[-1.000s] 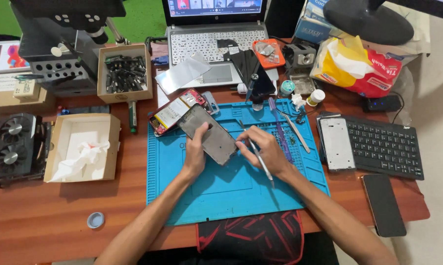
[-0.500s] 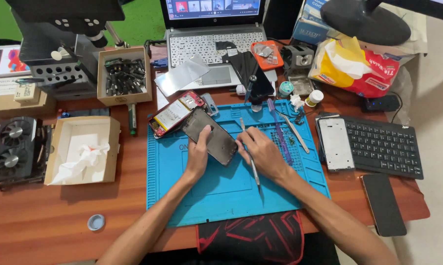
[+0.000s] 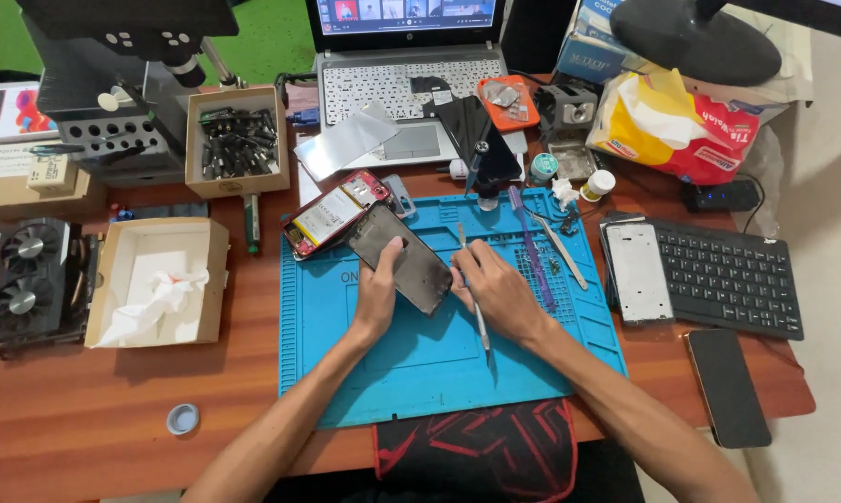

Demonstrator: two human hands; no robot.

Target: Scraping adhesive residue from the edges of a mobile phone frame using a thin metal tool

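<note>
A dark phone panel [image 3: 401,257] is held flat on a blue mat [image 3: 439,363] at the middle of a crowded wooden desk [image 3: 94,419]. The left hand [image 3: 379,289] is pressed on the panel's lower edge, fingers spread and gripping it, apparently so it cannot slide. The right hand [image 3: 497,291] is closed around a thin metal tool [image 3: 474,298], held like a pen with its tip at the panel's right edge, seemingly for prying or scraping. Just above the panel, an opened red phone [image 3: 332,212] is laid half on the mat. Tweezers [image 3: 558,244] are kept within reach on the right. A laptop [image 3: 406,84] is set behind, a keyboard [image 3: 732,275] to the right.
</note>
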